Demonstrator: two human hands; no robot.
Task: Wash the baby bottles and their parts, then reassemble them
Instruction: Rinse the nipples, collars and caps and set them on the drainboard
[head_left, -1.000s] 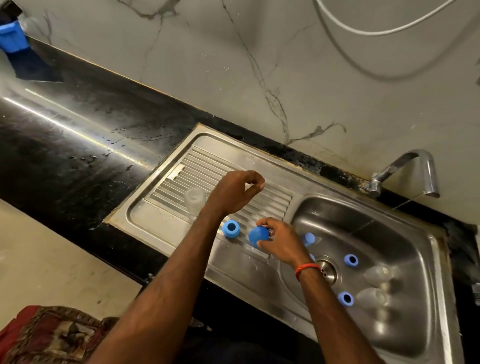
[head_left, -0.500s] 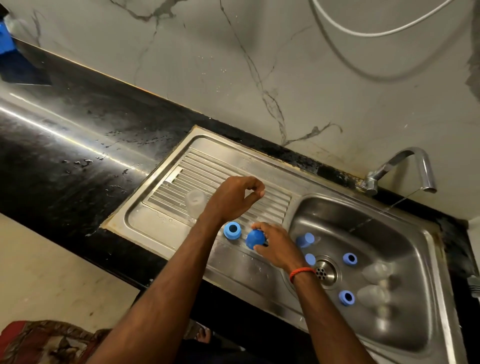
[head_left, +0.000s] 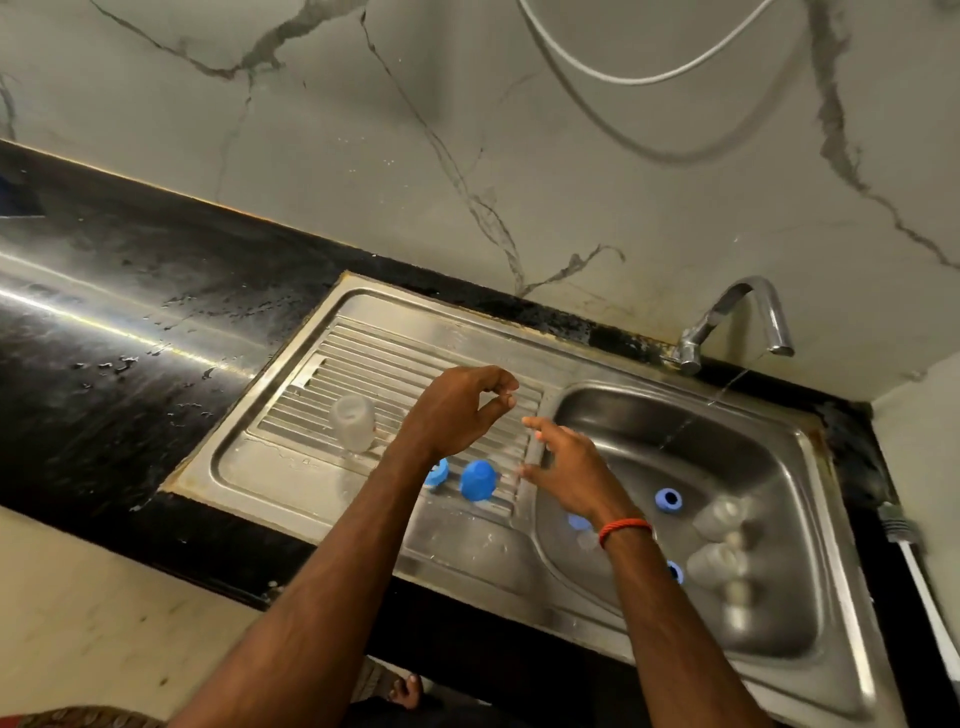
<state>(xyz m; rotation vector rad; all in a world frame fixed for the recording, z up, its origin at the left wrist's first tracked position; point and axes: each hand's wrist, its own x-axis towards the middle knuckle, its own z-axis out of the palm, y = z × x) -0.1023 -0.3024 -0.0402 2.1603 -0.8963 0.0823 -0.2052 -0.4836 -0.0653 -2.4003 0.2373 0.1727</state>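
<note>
right grip (head_left: 569, 470) released, fingers spread beside the blue cap (head_left: 478, 480); left grip (head_left: 457, 410) curled, can't tell if holding anything.

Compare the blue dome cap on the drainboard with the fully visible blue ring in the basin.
The blue dome cap is closed on top; the blue ring shows a dark centre hole. The cap sits on the ribbed drainboard; the ring lies in the sink basin. Both are blue.

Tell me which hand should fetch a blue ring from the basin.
Likely right. The right hand is open and empty at the basin edge, near the blue ring; the left hand is over the drainboard, fingers curled.
</note>
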